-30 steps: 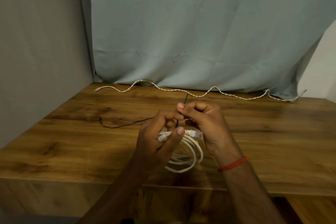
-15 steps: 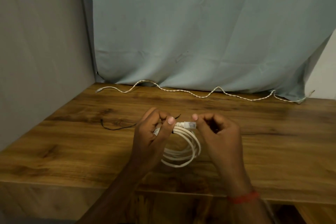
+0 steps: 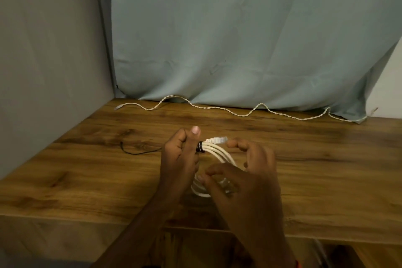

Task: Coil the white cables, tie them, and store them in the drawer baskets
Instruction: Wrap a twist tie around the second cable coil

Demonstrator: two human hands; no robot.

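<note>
Gripping the coiled cable [image 3: 219,153] at its black tie [image 3: 200,147] is the left hand [image 3: 180,159]. The right hand [image 3: 248,174] hovers, fingers loose; free table [image 3: 326,169] lies at 3 o'clock.

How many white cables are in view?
2: a coiled cable held in the left hand, and a braided cable along the back of the table. Others may be hidden.

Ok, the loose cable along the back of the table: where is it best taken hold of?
Take the loose cable at its left plug, pinching from above. That end lies flat and free on the table, whereas the right end lies by the curtain, likely harder to reach.
</note>
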